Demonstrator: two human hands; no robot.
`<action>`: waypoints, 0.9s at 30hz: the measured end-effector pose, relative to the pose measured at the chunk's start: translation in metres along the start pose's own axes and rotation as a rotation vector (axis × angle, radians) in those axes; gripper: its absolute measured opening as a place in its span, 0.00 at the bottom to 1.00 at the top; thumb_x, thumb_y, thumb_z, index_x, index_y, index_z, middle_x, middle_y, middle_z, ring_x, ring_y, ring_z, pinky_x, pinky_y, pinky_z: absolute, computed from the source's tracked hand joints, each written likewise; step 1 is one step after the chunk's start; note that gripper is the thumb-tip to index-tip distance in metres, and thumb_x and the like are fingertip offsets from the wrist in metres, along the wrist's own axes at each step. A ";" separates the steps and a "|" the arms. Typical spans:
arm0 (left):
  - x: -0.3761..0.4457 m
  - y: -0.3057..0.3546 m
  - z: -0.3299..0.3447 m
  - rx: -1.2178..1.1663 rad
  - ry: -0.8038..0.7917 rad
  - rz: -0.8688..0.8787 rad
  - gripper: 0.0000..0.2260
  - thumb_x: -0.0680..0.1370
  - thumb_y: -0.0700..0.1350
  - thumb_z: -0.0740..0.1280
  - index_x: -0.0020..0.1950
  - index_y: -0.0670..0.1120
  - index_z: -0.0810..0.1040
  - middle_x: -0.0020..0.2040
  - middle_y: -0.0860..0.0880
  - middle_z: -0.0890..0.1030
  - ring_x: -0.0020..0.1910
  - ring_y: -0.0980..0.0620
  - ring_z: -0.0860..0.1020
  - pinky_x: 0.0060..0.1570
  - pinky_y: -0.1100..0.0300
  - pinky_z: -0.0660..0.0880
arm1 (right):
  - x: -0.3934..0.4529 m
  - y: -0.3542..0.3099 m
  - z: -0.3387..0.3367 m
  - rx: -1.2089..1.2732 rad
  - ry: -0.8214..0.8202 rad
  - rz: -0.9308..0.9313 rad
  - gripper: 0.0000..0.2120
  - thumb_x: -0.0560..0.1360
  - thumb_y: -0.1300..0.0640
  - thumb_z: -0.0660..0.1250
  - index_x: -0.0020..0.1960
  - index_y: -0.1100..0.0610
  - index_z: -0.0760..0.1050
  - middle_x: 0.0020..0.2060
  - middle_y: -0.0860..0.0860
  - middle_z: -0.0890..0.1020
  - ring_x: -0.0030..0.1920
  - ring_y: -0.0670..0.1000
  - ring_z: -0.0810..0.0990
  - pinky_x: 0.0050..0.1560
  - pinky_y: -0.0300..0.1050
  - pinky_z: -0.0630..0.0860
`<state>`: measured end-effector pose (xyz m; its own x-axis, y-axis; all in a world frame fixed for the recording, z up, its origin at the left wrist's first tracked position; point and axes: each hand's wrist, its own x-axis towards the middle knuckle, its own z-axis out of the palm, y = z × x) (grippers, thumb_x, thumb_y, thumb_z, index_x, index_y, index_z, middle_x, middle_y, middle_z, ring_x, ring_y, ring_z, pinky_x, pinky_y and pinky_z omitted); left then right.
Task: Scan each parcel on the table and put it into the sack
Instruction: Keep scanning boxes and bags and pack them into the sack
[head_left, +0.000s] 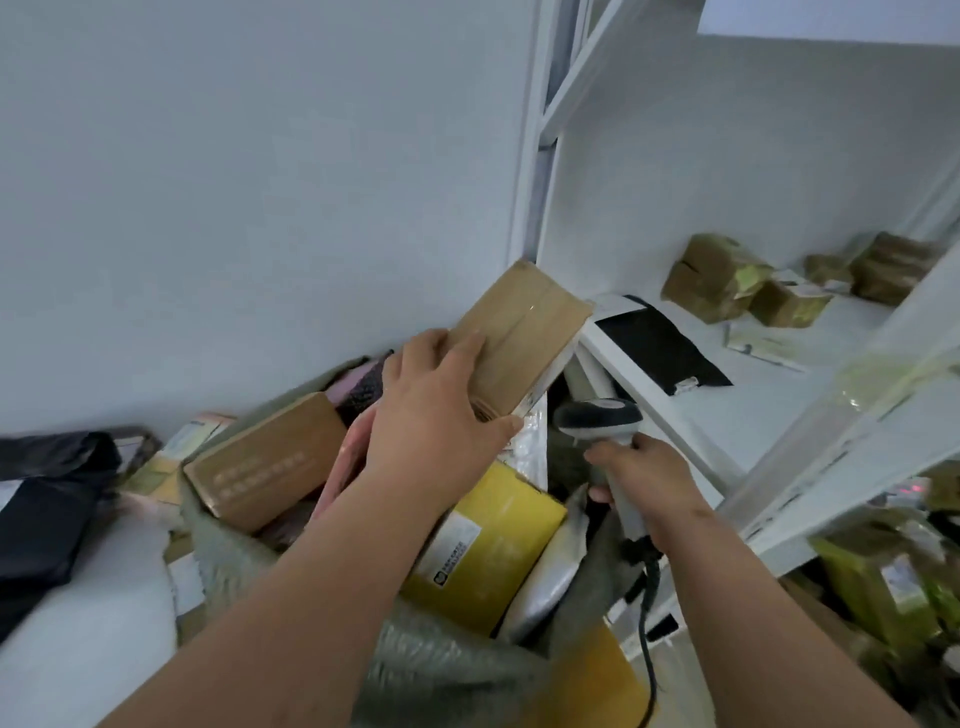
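My left hand (434, 400) grips a flat brown cardboard parcel (522, 332) by its near end and holds it tilted above the open grey-green sack (228, 561). The sack holds a brown box with white print (265, 460), a yellow parcel (493, 540), a grey mailer (550, 566) and some pink items. My right hand (649, 486) grips the handle of a grey barcode scanner (597, 418), whose head sits just below and right of the held parcel. Its black cable (647, 623) hangs down.
Black bags and small parcels (47, 499) lie on the white table at the left. A white shelf unit (779, 395) at the right carries a black mailer (660, 343) and brown taped boxes (727, 283). Green-wrapped parcels (883, 571) fill its lower right.
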<state>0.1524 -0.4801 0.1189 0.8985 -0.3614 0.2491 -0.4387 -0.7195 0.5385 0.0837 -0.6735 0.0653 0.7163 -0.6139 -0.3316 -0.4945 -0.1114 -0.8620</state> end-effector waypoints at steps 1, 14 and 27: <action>0.001 0.001 0.005 0.000 -0.005 -0.024 0.38 0.71 0.61 0.72 0.77 0.59 0.60 0.75 0.52 0.59 0.74 0.48 0.56 0.70 0.49 0.62 | 0.008 0.002 -0.002 -0.008 -0.034 0.030 0.06 0.75 0.55 0.69 0.50 0.55 0.76 0.40 0.56 0.84 0.42 0.57 0.86 0.55 0.56 0.81; 0.011 0.006 0.040 0.123 0.040 -0.136 0.38 0.70 0.62 0.73 0.77 0.59 0.63 0.73 0.49 0.61 0.72 0.45 0.58 0.72 0.50 0.60 | 0.023 -0.032 -0.012 0.403 -0.044 -0.073 0.05 0.73 0.57 0.71 0.48 0.56 0.80 0.38 0.52 0.87 0.44 0.53 0.87 0.49 0.50 0.82; 0.033 0.038 0.062 0.181 -0.187 0.023 0.27 0.76 0.60 0.67 0.74 0.61 0.68 0.68 0.50 0.64 0.67 0.46 0.65 0.68 0.50 0.67 | -0.007 -0.102 -0.046 0.667 -0.109 -0.294 0.02 0.76 0.59 0.71 0.47 0.54 0.78 0.45 0.52 0.85 0.46 0.51 0.87 0.48 0.51 0.84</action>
<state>0.1641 -0.5562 0.0980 0.8773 -0.4701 0.0970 -0.4695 -0.7984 0.3771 0.1064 -0.6933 0.1730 0.8351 -0.5471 -0.0575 0.1048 0.2609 -0.9597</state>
